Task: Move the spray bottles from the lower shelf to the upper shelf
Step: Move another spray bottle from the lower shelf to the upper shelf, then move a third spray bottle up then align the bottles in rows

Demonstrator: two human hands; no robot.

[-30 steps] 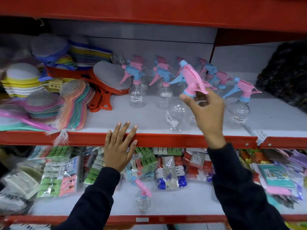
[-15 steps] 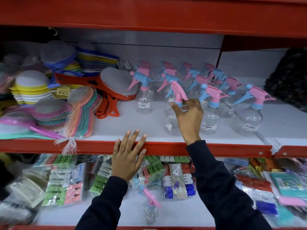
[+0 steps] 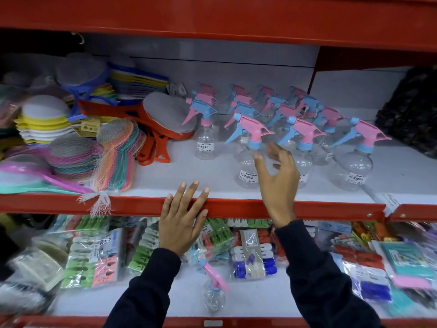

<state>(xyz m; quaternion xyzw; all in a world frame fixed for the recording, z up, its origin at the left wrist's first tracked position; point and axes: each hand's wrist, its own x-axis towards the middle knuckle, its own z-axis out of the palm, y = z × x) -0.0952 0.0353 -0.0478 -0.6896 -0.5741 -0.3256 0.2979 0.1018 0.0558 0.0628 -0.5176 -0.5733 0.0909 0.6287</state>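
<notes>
Our right hand (image 3: 277, 183) hovers with fingers (image 3: 257, 159) spread and empty, just beside the pink-headed spray bottle (image 3: 248, 159) standing upright near the upper shelf's (image 3: 236, 192) front edge. Our left hand (image 3: 181, 223) lies flat and open on that red edge. One spray bottle (image 3: 214, 295) lies on the lower shelf (image 3: 260, 301).

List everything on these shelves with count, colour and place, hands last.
Spray bottles: more than a dozen, clear with pink and blue triggers, upper shelf centre-right.
Lone spray bottle: one, clear, pink trigger, lower shelf centre.
Netted scrub pads: several bundles, multicoloured, upper shelf left.
Orange-handled brushes: a few, grey pads, beside the bottles.
Bagged clothespins: many packs, green, orange, blue, lower shelf.
Left hand: flat on the upper shelf's red edge, open.
Right hand: open, at the front bottle.
</notes>
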